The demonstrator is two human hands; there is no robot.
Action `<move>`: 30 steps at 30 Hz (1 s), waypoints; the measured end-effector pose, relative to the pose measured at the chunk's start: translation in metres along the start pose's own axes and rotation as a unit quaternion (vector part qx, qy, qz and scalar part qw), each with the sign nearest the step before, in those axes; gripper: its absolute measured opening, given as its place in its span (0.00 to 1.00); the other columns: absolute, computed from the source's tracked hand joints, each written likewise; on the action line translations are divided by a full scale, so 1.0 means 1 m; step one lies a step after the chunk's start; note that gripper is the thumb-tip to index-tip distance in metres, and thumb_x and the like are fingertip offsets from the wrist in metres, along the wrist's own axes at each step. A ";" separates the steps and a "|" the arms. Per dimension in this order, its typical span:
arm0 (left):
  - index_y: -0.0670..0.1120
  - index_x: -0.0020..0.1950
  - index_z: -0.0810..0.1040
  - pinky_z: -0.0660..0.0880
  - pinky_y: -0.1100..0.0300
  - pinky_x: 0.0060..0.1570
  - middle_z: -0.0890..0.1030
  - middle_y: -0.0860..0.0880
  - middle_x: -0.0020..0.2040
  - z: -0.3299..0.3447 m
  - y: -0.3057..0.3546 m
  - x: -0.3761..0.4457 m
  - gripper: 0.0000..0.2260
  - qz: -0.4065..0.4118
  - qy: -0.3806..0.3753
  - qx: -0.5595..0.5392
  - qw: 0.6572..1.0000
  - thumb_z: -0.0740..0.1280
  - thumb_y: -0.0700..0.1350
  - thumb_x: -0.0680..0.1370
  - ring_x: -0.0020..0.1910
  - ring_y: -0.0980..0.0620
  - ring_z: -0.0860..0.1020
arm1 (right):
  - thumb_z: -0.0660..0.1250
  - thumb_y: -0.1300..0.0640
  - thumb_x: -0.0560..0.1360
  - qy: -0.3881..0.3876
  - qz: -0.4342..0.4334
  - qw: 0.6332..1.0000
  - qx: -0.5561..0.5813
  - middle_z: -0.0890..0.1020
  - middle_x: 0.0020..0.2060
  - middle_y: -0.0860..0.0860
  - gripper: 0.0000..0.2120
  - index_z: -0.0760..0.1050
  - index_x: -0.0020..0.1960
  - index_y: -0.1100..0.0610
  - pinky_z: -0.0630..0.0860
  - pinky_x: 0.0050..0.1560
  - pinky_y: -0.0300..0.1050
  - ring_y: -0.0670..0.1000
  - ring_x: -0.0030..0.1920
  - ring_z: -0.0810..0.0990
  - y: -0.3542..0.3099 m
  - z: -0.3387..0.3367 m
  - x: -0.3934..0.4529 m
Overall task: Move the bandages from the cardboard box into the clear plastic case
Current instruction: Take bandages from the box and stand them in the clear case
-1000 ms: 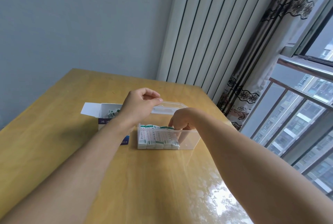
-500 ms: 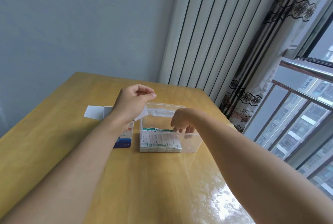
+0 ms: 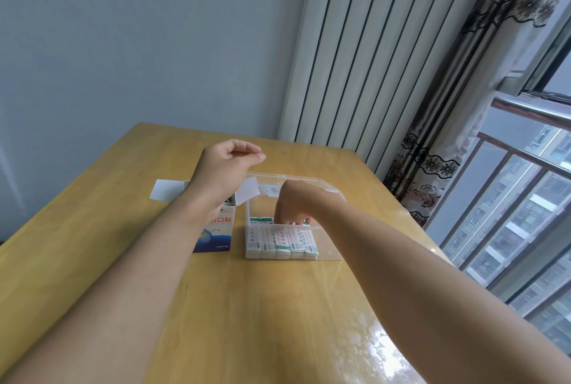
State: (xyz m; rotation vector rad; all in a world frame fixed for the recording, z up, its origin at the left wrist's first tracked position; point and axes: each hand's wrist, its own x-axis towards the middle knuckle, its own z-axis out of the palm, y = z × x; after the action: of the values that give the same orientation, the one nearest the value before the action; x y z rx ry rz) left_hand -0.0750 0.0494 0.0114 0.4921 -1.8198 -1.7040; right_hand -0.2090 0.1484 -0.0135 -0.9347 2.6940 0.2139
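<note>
Reaching down into the clear plastic case (image 3: 327,247), the right hand (image 3: 293,204) has its fingers curled around the small white bandages with green ends (image 3: 281,241). It seems to be pushing them into a neat row so they stand side by side. The bandages are right under the fingertips and touching them, packed along the front wall of the case. More room is left in the case to the right of the hand.

The left hand (image 3: 228,164) hangs in the air above the white and blue cardboard box (image 3: 216,235). Its finger and thumb are bent toward each other as if pinching something tiny, but I cannot tell if anything is between them. It looks like this hand is waiting its turn, or is on its way to the box for more.

The cardboard box stands just to the left of the case, below the left wrist. Its white flaps (image 3: 248,190) are folded out so the top is open. That makes it easy to dip in and pull bandages out. I cannot see how many are left inside, because the arm is in the way.

Both sit on a smooth yellow wooden table (image 3: 247,322). The box and case are close together, so each trip from one to the other is short.
</note>
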 end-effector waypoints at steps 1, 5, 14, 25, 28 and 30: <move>0.48 0.50 0.84 0.77 0.56 0.59 0.86 0.50 0.50 0.000 0.000 0.000 0.03 0.000 0.000 0.000 1.000 0.74 0.43 0.77 0.55 0.52 0.82 | 0.74 0.52 0.74 0.003 0.000 1.000 -0.002 0.86 0.37 0.51 0.11 0.80 0.51 0.58 0.84 0.47 0.49 0.51 0.35 0.84 0.000 0.001 0.001; 0.49 0.50 0.84 0.77 0.56 0.57 0.86 0.51 0.50 -0.001 -0.002 0.001 0.03 0.001 -0.002 0.000 1.000 0.74 0.45 0.77 0.55 0.53 0.82 | 0.74 0.50 0.73 0.003 -0.002 1.000 -0.026 0.85 0.36 0.49 0.12 0.81 0.53 0.55 0.83 0.44 0.46 0.48 0.31 0.82 0.002 0.002 0.001; 0.48 0.50 0.84 0.78 0.57 0.57 0.85 0.51 0.50 -0.001 -0.002 0.001 0.04 -0.001 -0.002 0.001 1.000 0.74 0.44 0.77 0.54 0.53 0.82 | 0.78 0.47 0.70 -0.022 -0.014 0.999 -0.025 0.86 0.41 0.52 0.19 0.81 0.54 0.56 0.84 0.49 0.50 0.52 0.37 0.84 -0.002 0.000 0.001; 0.48 0.51 0.84 0.77 0.59 0.56 0.86 0.51 0.50 0.001 -0.002 0.000 0.03 -0.006 -0.010 0.007 1.000 0.74 0.44 0.77 0.52 0.55 0.83 | 0.82 0.45 0.64 -0.075 -0.021 0.997 0.005 0.86 0.49 0.54 0.28 0.81 0.58 0.58 0.84 0.51 0.52 0.55 0.48 0.85 0.000 -0.004 -0.001; 0.48 0.50 0.84 0.77 0.59 0.55 0.86 0.51 0.49 0.001 -0.002 0.000 0.03 -0.004 -0.008 0.005 1.000 0.74 0.44 0.77 0.52 0.55 0.83 | 0.82 0.46 0.65 -0.079 -0.020 0.997 0.000 0.86 0.49 0.54 0.27 0.81 0.58 0.58 0.84 0.52 0.51 0.55 0.48 0.85 -0.002 -0.005 -0.004; 0.48 0.50 0.84 0.78 0.56 0.58 0.86 0.52 0.49 -0.001 -0.001 0.000 0.02 0.000 -0.005 0.003 1.000 0.73 0.44 0.77 0.52 0.55 0.83 | 0.81 0.48 0.68 -0.075 -0.024 0.997 0.003 0.86 0.48 0.54 0.23 0.81 0.57 0.59 0.84 0.52 0.50 0.53 0.46 0.85 -0.001 -0.007 -0.009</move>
State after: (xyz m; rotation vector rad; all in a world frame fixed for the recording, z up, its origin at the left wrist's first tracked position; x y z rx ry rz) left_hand -0.0742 0.0482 0.0107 0.4877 -1.8330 -1.7044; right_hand -0.2031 0.1511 -0.0043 -0.9419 2.5306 0.2538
